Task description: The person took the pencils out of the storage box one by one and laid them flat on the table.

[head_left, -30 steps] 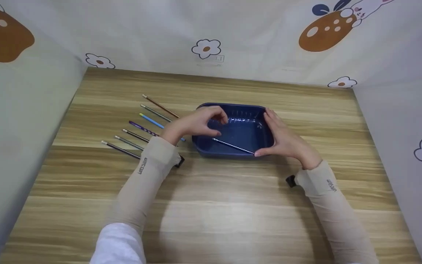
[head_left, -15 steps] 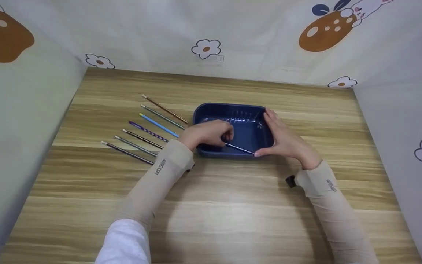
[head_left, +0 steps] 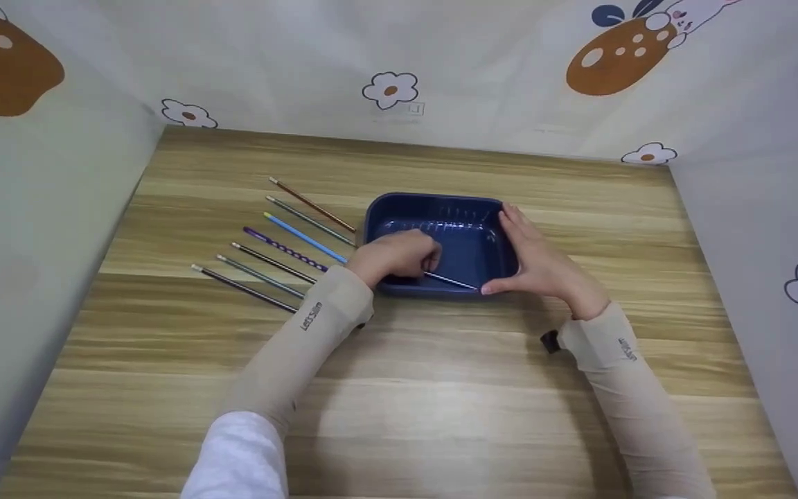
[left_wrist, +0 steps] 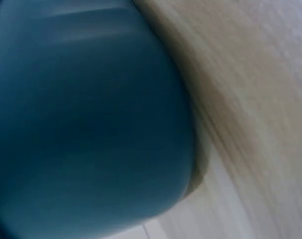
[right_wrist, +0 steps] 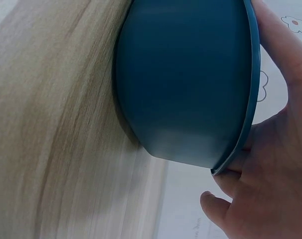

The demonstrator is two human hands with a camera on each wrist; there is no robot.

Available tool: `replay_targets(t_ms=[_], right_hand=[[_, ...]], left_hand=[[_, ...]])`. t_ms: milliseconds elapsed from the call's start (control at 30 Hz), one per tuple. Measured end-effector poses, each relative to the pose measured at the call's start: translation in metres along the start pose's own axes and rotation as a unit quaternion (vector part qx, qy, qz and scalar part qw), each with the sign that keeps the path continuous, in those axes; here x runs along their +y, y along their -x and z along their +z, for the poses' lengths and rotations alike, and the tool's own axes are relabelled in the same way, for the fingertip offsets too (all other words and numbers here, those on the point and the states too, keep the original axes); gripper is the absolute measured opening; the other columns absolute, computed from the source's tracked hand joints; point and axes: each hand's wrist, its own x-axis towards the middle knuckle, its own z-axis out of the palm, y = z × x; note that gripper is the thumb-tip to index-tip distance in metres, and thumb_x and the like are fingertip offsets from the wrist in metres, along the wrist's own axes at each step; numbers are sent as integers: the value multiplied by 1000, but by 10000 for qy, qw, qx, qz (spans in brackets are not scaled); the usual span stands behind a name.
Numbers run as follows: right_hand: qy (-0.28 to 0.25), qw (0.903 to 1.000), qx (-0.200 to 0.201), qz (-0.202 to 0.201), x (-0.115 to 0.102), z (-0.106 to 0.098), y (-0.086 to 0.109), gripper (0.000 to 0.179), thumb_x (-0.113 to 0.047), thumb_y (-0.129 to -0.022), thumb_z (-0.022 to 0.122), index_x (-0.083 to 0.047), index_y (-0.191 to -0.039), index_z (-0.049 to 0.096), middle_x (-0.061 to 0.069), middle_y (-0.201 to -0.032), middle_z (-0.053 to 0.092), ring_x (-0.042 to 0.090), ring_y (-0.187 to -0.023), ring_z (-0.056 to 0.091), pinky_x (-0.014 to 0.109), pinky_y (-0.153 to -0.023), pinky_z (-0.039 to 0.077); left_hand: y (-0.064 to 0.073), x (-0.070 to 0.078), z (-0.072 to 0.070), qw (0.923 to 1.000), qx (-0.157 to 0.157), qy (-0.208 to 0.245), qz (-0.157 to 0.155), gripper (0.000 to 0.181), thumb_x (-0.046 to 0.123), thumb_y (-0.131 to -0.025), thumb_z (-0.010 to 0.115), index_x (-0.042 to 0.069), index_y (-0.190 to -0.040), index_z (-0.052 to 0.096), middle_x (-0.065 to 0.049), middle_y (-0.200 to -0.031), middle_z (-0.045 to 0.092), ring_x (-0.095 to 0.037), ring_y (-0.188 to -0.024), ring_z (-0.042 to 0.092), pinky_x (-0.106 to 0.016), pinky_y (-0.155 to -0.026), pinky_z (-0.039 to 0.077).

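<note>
A dark blue plastic bin (head_left: 469, 249) with rounded corners sits on the wooden table. My left hand (head_left: 402, 254) reaches over its left part, fingers curled down onto a thin dark pencil (head_left: 451, 281) that lies inside along the near wall. The fingertips and the pencil's left end are hidden under that hand. At the right end of the bin, my right hand (head_left: 544, 267) grips the rim, its thumb at the near corner and fingers along the far side. The right wrist view shows several fingers hooked over the rim (right_wrist: 254, 74). Only the bin's outer wall (left_wrist: 91, 124) fills the left wrist view.
Left of the bin several pencils lie fanned out on the table (head_left: 427, 388), among them a brown pencil (head_left: 310, 203), a bright blue pencil (head_left: 302, 235) and a purple pencil (head_left: 281, 247). Patterned cloth walls (head_left: 288, 62) enclose the table at back and sides.
My left hand has moved down and right into the bin, its fingers closing onto the pencil there. The right hand stays on the rim and the bin keeps its place.
</note>
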Motion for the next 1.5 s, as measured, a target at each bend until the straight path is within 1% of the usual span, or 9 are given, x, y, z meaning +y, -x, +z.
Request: replay_targets(t_ms=[233,400,533,733,967,1167,1233,1333,1500], right_hand=[[2,9999,4,126,0,1,0,129,-64,-59,77,-2,-150,9,11,-158,-2,27,-145,-2,48,-115,11],[17,9999,7,122,0,1,1,129,-63,-59,77,-3,-150,10,11,-158,-1,26,-145,-2,49,-115,11],[44,9999,1,118,0,1,0,129,-64,-59,77,-2,-150,10,9,-158,-2,26,-145,-2,49,-115,11],[47,10000,-25,35,1,0,0,128,-62,-60,78,0,-149,10,11,-158,-2,28,-145,-2,50,-115,10],[64,10000,-36,-18,0,0,1,127,-60,-61,78,0,-149,11,13,-158,0,30,-145,-2,51,-115,9],[41,10000,-77,13,-1,2,1,127,-61,-61,77,0,-149,10,12,-158,-2,29,-145,-3,50,-115,9],[59,9999,-88,41,-2,2,1,128,-62,-60,77,-1,-150,10,10,-158,-2,27,-145,-4,50,-115,9],[83,9999,-98,66,-2,1,1,128,-63,-60,76,-2,-150,9,10,-158,-3,28,-145,-3,51,-115,10],[116,9998,-110,117,-2,-1,2,128,-63,-60,76,-2,-150,8,11,-158,-3,29,-145,-3,51,-115,10]], left_hand=[[2,-2,-2,9998,94,-151,-21,12,4,-76,63,14,-81,60,5,-75,53,-13,-73,51,-25,-62,41],[8,-2,-12,9994,337,-118,-24,12,8,-75,67,14,-83,60,3,-77,56,-13,-74,53,-26,-63,42],[17,-5,-23,9984,564,-72,54,14,8,-74,66,14,-85,61,2,-80,59,-13,-76,55,-26,-65,45],[37,-11,-41,9955,925,6,227,17,4,-75,61,9,-91,60,-2,-86,60,-16,-80,54,-29,-71,47],[73,-20,-55,9929,1180,55,131,20,2,-78,56,9,-97,60,-3,-94,59,-18,-84,54,-31,-75,48],[116,-41,-56,9859,1668,120,79,21,0,-78,56,7,-96,62,-5,-92,62,-18,-80,56,-32,-71,48],[134,-51,-55,9833,1811,184,32,23,-2,-76,56,5,-97,62,-6,-92,62,-20,-81,57,-33,-72,48],[160,-66,-50,9800,1964,259,-178,25,-4,-75,58,4,-99,62,-8,-94,61,-21,-85,57,-35,-75,49],[200,-90,-35,9716,2287,308,-529,24,-7,-74,60,2,-96,62,-9,-92,60,-22,-83,57,-37,-73,49]])
